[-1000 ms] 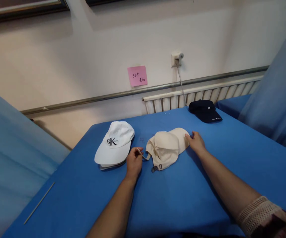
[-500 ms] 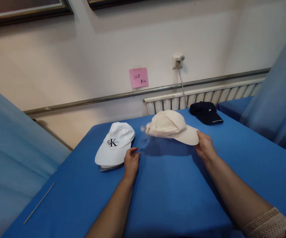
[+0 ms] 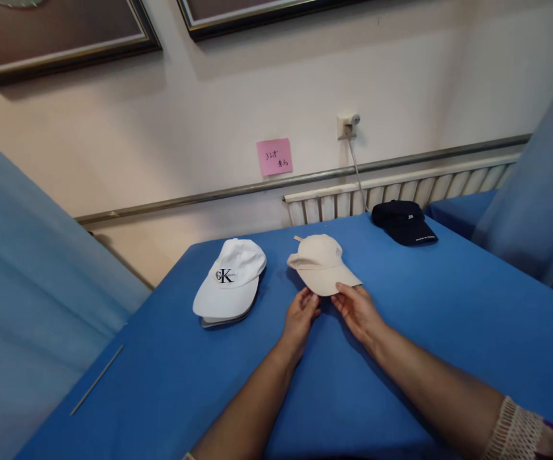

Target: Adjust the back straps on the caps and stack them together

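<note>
A beige baseball cap [image 3: 322, 255] is at the middle of the blue-covered table, its brim toward me and its back strap sticking up at the far left. My right hand [image 3: 359, 313] pinches the brim's front right edge, thumb on top and fingers underneath. At the brim's left edge, my left hand [image 3: 300, 319] has its fingertips and thumb closed on the rim. To the left lies a white baseball cap [image 3: 233, 281] with black letters, stacked over at least one darker cap whose edge [image 3: 226, 322] shows beneath.
A black cap [image 3: 403, 223] rests at the far right of the blue table [image 3: 200, 396]. A thin stick [image 3: 97, 380] lies near the left edge. Blue curtains [image 3: 27, 275] hang on both sides. Behind are a radiator [image 3: 401, 188], a rail [image 3: 238, 190] and a plugged-in cord [image 3: 356, 163].
The beige cap has come down and turned, its brim now facing me. My left hand has moved right to the brim, while my right hand has shifted left with it.
</note>
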Action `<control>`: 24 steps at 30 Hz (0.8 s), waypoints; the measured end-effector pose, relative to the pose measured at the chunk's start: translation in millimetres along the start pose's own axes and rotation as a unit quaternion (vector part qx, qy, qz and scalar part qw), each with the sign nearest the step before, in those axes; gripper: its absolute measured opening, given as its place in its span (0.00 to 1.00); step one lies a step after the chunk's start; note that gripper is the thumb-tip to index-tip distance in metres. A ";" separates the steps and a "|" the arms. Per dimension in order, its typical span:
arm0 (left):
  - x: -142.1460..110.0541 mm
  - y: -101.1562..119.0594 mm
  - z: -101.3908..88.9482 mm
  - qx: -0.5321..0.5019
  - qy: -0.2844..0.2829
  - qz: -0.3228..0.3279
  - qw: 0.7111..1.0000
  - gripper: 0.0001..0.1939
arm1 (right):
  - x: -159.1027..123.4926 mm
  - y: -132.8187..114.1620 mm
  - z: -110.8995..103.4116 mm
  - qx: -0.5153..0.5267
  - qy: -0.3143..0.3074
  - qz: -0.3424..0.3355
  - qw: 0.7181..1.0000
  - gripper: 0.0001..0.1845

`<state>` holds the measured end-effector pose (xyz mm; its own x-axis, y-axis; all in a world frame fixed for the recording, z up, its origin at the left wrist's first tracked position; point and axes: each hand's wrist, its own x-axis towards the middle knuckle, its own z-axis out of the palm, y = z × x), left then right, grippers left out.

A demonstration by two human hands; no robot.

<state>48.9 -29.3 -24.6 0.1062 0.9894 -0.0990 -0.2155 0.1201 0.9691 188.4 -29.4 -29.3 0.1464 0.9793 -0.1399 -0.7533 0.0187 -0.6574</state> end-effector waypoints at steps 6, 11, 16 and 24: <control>7.1 33.0 14.5 -0.099 0.073 0.082 0.989 0.21 | -18.7 6.7 7.1 -0.096 -0.145 0.078 0.982 0.18; 29.1 129.0 -42.3 -0.110 0.094 0.163 0.976 0.08 | -4.3 0.4 -4.5 -0.196 -0.157 0.073 0.965 0.18; 34.4 176.1 -131.8 -0.097 0.215 0.094 0.967 0.07 | 4.3 7.3 -10.4 -0.249 -0.159 0.070 0.953 0.15; 7.8 139.9 -211.1 -0.053 0.311 -0.009 0.949 0.10 | 7.9 5.8 -11.8 -0.265 -0.178 0.097 0.943 0.14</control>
<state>-185.3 12.4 62.5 -0.4749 0.8405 -0.2608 -0.3193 0.1116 0.9411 192.8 -23.9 -42.9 -0.2564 0.9613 -0.1007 -0.3039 -0.1791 -0.9357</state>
